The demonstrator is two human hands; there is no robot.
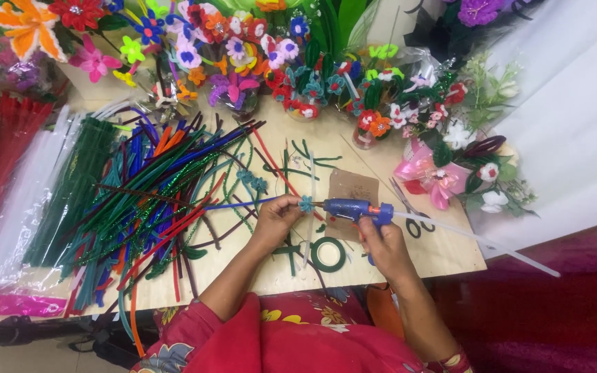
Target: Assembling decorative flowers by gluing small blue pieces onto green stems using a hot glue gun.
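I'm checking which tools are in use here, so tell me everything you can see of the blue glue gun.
The glue gun is blue, plastic by its look, and pistol-shaped. It lies level above the table, its orange-tipped nozzle pointing left at a small teal flower pinched in the left hand. The right hand grips its handle from below. A long clear glue stick juts from its rear toward the right. Below it lie a brown card and scissors.

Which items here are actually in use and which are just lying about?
In use:
- left hand pinching a small teal flower
- right hand holding the blue glue gun, nozzle at the flower
- glue stick in the gun

Lying about:
- pile of pipe cleaners
- green tape roll
- scissors
- brown card
- finished flower bouquets
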